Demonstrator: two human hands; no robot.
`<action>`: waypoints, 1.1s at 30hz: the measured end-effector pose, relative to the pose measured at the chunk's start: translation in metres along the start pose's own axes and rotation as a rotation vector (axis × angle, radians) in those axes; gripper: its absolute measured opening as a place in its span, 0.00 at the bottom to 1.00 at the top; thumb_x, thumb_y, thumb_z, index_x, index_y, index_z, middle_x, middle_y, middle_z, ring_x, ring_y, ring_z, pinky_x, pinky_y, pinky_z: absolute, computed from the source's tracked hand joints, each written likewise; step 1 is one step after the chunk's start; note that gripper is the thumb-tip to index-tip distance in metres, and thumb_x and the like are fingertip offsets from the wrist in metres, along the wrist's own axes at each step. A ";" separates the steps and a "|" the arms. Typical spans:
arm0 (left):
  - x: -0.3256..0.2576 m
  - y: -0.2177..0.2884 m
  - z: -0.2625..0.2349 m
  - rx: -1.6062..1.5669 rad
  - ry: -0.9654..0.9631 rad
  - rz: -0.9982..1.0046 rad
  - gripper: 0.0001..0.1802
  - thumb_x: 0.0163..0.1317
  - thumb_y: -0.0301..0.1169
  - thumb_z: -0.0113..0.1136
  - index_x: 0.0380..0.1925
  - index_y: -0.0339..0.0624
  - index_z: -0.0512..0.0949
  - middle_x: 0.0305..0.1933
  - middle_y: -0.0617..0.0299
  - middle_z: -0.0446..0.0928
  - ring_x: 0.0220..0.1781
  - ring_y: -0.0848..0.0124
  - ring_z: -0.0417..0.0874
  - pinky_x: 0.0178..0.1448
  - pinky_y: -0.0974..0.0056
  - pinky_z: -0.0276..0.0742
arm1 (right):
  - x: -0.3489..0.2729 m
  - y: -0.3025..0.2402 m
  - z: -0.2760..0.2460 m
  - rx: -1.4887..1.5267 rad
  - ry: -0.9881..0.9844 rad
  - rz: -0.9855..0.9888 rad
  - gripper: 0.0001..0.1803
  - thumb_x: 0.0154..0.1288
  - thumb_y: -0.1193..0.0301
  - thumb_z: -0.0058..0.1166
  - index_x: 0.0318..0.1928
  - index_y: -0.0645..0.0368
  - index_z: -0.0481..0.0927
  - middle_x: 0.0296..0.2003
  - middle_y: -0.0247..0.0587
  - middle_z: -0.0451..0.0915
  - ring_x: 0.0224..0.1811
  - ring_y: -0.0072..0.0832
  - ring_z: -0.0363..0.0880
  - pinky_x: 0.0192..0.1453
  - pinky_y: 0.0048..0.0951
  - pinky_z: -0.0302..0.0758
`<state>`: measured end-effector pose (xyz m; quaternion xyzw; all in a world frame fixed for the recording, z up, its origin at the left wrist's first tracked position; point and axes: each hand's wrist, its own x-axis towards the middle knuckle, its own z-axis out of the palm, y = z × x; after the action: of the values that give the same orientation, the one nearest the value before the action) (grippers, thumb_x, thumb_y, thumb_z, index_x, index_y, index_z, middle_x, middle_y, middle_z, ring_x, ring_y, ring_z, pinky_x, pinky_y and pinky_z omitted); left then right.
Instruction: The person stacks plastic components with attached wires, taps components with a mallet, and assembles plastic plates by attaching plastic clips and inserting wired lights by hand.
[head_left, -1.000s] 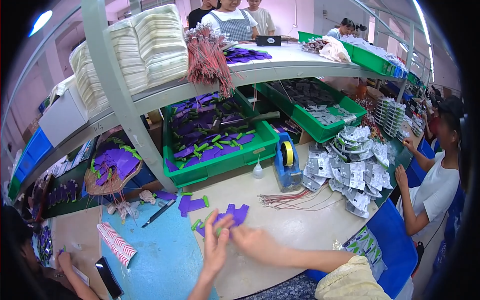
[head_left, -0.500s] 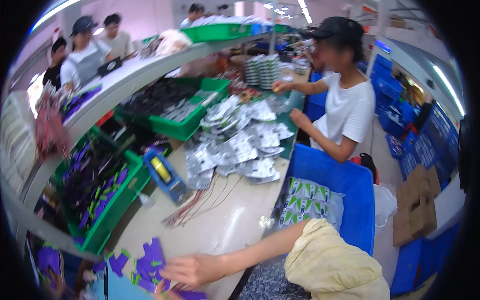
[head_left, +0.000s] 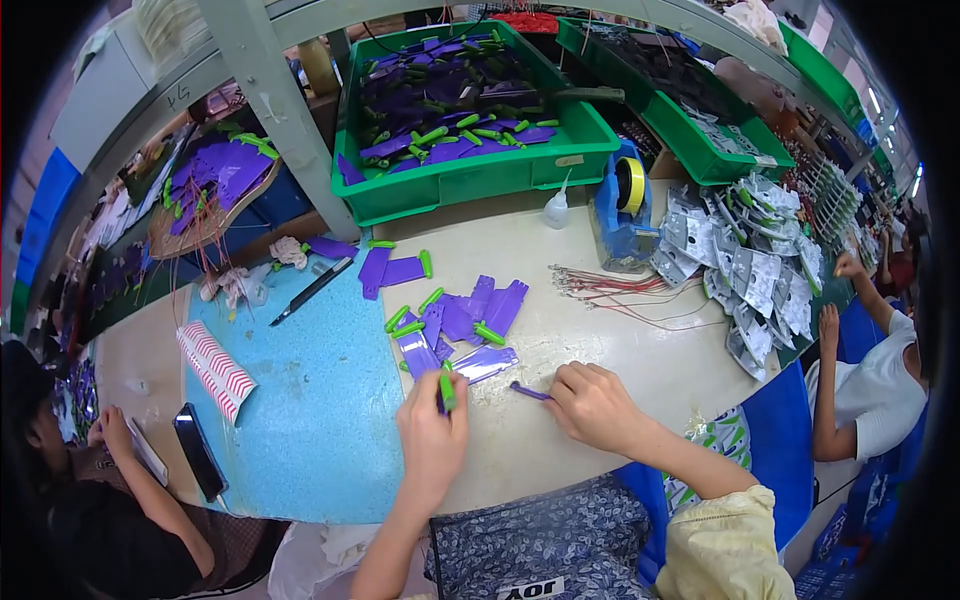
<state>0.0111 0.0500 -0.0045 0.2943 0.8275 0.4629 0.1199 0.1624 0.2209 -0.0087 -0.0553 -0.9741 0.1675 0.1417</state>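
A short, bright green plastic stick [head_left: 447, 392] stands up out of my left hand [head_left: 434, 425], my fingers closed around it, with a bit of purple showing beside it. In my right hand [head_left: 598, 405] my thumb and fingers pinch a narrow dark purple plastic strip [head_left: 531, 391], whose free end points toward my left hand, the two pieces apart. Both hands are above the pale, smooth tabletop [head_left: 520, 440]. Just beyond them lies a loose heap of flat purple plastic plates [head_left: 458, 318], with green sticks among them. To the left of the heap spreads a speckled light-blue mat [head_left: 310, 420], bearing a slim black pen-like tool [head_left: 312, 291]. To the right are thin red wires [head_left: 625, 288]; behind those stands a blue tape dispenser [head_left: 618, 218], near a small white squeeze bottle [head_left: 557, 209]. Farther back, a deep green plastic bin [head_left: 480, 187] holds more purple and green pieces.
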 end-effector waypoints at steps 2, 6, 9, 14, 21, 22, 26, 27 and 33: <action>0.032 -0.001 0.015 0.121 0.116 0.304 0.15 0.58 0.29 0.68 0.42 0.33 0.76 0.37 0.46 0.78 0.36 0.53 0.79 0.45 0.56 0.75 | -0.004 0.002 -0.003 0.039 -0.021 0.009 0.05 0.51 0.78 0.59 0.29 0.64 0.76 0.30 0.45 0.75 0.33 0.44 0.78 0.37 0.42 0.75; 0.086 0.012 0.052 0.404 0.030 0.363 0.19 0.50 0.29 0.73 0.36 0.32 0.74 0.39 0.42 0.78 0.42 0.46 0.80 0.47 0.49 0.75 | -0.007 0.010 -0.013 0.305 -0.059 0.271 0.07 0.53 0.81 0.54 0.35 0.66 0.74 0.29 0.50 0.76 0.28 0.48 0.77 0.35 0.41 0.74; 0.090 0.024 0.044 0.303 0.071 0.336 0.21 0.46 0.28 0.75 0.35 0.34 0.73 0.30 0.47 0.78 0.32 0.51 0.79 0.37 0.53 0.74 | -0.006 0.017 -0.020 0.412 0.063 0.413 0.13 0.57 0.82 0.51 0.44 0.67 0.70 0.28 0.52 0.75 0.28 0.49 0.79 0.34 0.43 0.74; 0.041 0.024 -0.003 -0.411 -0.286 0.114 0.18 0.52 0.27 0.75 0.40 0.40 0.76 0.30 0.63 0.81 0.26 0.75 0.75 0.29 0.70 0.69 | 0.026 0.000 -0.045 0.406 0.183 0.238 0.24 0.53 0.72 0.71 0.50 0.63 0.78 0.25 0.41 0.75 0.24 0.31 0.75 0.27 0.30 0.68; -0.009 0.033 0.023 -1.151 -0.056 -0.479 0.23 0.79 0.43 0.37 0.54 0.32 0.70 0.49 0.46 0.81 0.52 0.64 0.83 0.49 0.61 0.82 | 0.031 -0.045 0.005 0.213 0.334 -0.241 0.13 0.51 0.75 0.69 0.36 0.62 0.80 0.20 0.38 0.71 0.19 0.32 0.74 0.24 0.34 0.72; -0.011 0.029 0.024 -1.124 -0.051 -0.425 0.24 0.79 0.43 0.36 0.54 0.32 0.70 0.49 0.47 0.81 0.51 0.64 0.83 0.50 0.62 0.81 | 0.035 -0.041 0.005 0.361 0.279 -0.221 0.13 0.51 0.74 0.69 0.36 0.61 0.80 0.20 0.37 0.70 0.19 0.32 0.74 0.24 0.34 0.73; -0.020 0.028 0.011 -0.980 -0.048 -0.239 0.21 0.79 0.40 0.38 0.53 0.32 0.70 0.48 0.49 0.82 0.45 0.65 0.86 0.49 0.65 0.81 | 0.051 -0.022 -0.024 0.449 0.162 -0.236 0.14 0.52 0.68 0.70 0.36 0.60 0.81 0.19 0.34 0.68 0.19 0.29 0.73 0.24 0.33 0.71; -0.020 0.029 0.009 -0.936 -0.029 -0.192 0.19 0.79 0.39 0.40 0.53 0.33 0.71 0.47 0.51 0.83 0.43 0.67 0.86 0.47 0.66 0.80 | 0.055 -0.021 -0.030 0.141 0.227 -0.385 0.15 0.53 0.66 0.69 0.37 0.60 0.81 0.20 0.34 0.69 0.20 0.28 0.74 0.24 0.32 0.71; 0.047 0.012 -0.032 -0.431 -0.481 -0.213 0.17 0.70 0.35 0.56 0.46 0.27 0.72 0.26 0.46 0.80 0.26 0.54 0.84 0.32 0.55 0.78 | 0.078 -0.011 -0.009 0.213 0.266 -0.222 0.17 0.53 0.78 0.59 0.46 0.65 0.79 0.25 0.41 0.74 0.23 0.37 0.77 0.26 0.37 0.73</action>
<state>-0.0370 0.0612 0.0265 0.2748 0.6848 0.5294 0.4186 0.0900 0.2254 0.0230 0.0463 -0.9236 0.2444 0.2916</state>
